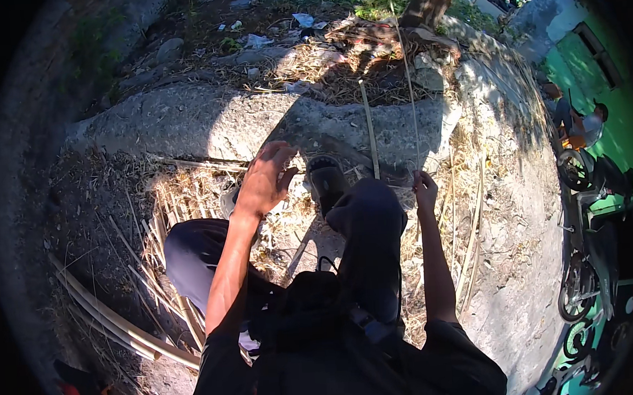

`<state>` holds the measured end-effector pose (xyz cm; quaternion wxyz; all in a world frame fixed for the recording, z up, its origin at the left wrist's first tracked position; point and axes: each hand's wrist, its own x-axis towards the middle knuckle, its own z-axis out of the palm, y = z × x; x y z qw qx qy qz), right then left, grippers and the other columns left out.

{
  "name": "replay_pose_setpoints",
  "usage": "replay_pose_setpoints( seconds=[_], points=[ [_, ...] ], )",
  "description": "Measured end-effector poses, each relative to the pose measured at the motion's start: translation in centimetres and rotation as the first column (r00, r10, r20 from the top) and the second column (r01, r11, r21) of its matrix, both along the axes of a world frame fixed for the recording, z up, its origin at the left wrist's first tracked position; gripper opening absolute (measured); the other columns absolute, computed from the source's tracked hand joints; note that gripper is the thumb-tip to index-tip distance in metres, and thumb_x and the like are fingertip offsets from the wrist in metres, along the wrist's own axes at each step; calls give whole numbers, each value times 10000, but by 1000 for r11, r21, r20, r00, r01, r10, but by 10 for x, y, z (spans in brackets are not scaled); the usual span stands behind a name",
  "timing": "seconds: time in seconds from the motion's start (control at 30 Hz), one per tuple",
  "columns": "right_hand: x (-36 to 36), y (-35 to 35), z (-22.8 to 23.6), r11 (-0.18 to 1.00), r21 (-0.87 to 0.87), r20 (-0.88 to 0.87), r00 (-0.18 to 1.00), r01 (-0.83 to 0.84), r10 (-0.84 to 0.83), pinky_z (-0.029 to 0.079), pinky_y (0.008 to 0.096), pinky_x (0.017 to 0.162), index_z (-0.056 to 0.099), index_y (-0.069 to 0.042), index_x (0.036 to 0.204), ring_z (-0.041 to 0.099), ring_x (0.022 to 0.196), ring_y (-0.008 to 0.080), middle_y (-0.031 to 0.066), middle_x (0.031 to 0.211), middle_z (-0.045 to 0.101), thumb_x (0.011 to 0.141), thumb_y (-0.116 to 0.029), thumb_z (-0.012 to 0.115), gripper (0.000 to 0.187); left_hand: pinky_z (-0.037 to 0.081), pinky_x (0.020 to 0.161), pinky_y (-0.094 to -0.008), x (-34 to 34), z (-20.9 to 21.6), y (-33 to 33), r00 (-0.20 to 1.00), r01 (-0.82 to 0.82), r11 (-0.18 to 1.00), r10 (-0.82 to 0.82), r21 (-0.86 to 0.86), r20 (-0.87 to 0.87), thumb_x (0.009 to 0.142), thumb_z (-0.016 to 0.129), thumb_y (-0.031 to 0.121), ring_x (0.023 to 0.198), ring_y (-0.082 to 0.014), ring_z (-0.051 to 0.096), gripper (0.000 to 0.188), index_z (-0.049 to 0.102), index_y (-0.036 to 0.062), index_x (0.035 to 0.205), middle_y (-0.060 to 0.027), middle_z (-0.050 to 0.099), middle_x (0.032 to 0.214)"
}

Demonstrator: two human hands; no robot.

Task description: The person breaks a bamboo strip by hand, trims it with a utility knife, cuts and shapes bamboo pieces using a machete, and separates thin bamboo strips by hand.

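My left hand [264, 179] hovers above my left foot with thumb and fingers apart, holding nothing. At the right, beside my right knee, my right hand [424, 186] is closed in a pinch around the lower part of a thin bamboo strip [409, 85]. That strip rises from the fingers past the stone ledge toward the tree. Between my right knee and the ledge, a wider pale strip [369, 127] stands nearly upright; the knee hides its lower end. One dark sandal [325, 177] shows between my legs.
A low stone ledge [184, 126] runs across the front, with straw, litter and a tree trunk [431, 0] beyond. Long split bamboo pieces [115, 322] lie at my left. Far right, a person [590, 127] sits near parked motorcycles [579, 287] by a green wall.
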<state>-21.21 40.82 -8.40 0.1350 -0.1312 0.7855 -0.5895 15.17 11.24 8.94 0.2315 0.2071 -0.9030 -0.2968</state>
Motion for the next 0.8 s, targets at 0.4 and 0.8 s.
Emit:
replay_pose_setpoints(
  seconds=[0.4,0.8],
  points=[
    [69,37,-182,996,21,-313,947,82,-71,443,298,595,759,-17,1000,543,638,85,3,708,650,963,-245,750,231,449,1089,-454,18,-19,-18,996,71,997,-72,15,53,779,752,54,1300,-402,521,582,577,115,1331,-176,564,1376],
    [62,162,-235,728,685,-116,991,28,72,558,468,753,794,-131,951,738,848,333,152,887,765,884,-249,773,138,521,925,-424,37,-91,-28,1000,5,997,-3,-83,23,871,709,35,1135,-386,629,365,636,81,1225,-157,624,1209]
  ],
)
